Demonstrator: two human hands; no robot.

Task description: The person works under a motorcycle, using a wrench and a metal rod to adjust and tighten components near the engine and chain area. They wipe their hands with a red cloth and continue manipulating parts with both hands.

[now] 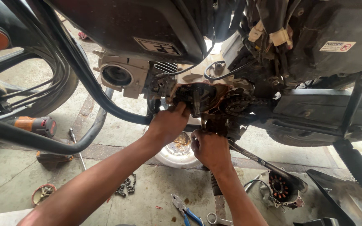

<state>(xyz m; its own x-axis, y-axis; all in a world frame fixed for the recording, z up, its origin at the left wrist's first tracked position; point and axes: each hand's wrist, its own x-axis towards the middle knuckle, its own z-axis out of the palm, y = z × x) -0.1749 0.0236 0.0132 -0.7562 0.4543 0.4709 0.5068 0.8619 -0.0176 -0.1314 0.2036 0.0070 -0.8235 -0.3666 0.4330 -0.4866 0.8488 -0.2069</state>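
A motorcycle engine with its side cover off [202,98] hangs above the floor, showing dirty orange-brown internals and a sprocket with chain [235,104]. My left hand [168,123] reaches up to the open cavity, its fingertips touching the lower left rim. Just below the engine my right hand [208,146] is curled around a small part or tool at the underside; what it grips is hidden by the fingers. A white bowl [177,157] sits on the floor beneath both hands.
Black frame tubes [84,79] cross at left. On the concrete floor lie an orange power tool [34,124], a loose chain [126,186], blue-handled pliers [185,209], a spanner [216,218], a stator cover [281,188] and a footrest [357,163].
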